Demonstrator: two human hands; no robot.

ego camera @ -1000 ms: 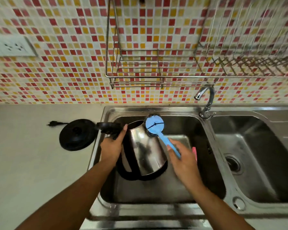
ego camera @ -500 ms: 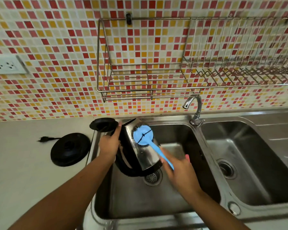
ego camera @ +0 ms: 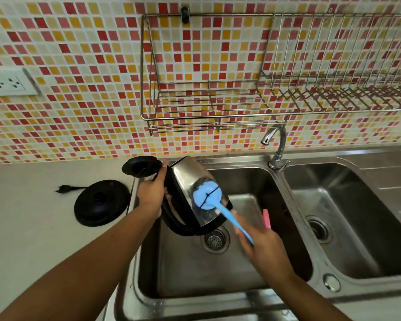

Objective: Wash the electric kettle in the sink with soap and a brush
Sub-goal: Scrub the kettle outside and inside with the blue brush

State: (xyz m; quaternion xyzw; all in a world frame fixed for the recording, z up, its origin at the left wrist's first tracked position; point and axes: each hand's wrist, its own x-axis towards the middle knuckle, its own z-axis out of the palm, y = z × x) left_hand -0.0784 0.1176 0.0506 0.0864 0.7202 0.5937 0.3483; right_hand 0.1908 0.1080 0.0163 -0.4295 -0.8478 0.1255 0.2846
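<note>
A steel electric kettle [ego camera: 190,179] with a black handle hangs tilted over the left basin of the sink [ego camera: 183,269]. Its black lid [ego camera: 141,167] stands swung open to the left. My left hand [ego camera: 151,193] grips the kettle near its rim and handle. My right hand [ego camera: 259,242] holds a blue long-handled brush [ego camera: 206,197], whose round head presses against the kettle's steel side.
The kettle's black power base [ego camera: 101,202] and its plug [ego camera: 61,188] lie on the counter to the left. A tap [ego camera: 276,144] stands between the two basins. A pink item [ego camera: 267,218] leans at the basin's right wall. An empty wire rack [ego camera: 206,105] hangs above.
The brush head has slid from the kettle's top rim down onto its side. The kettle has been lifted and tilted, so the drain shows beneath it.
</note>
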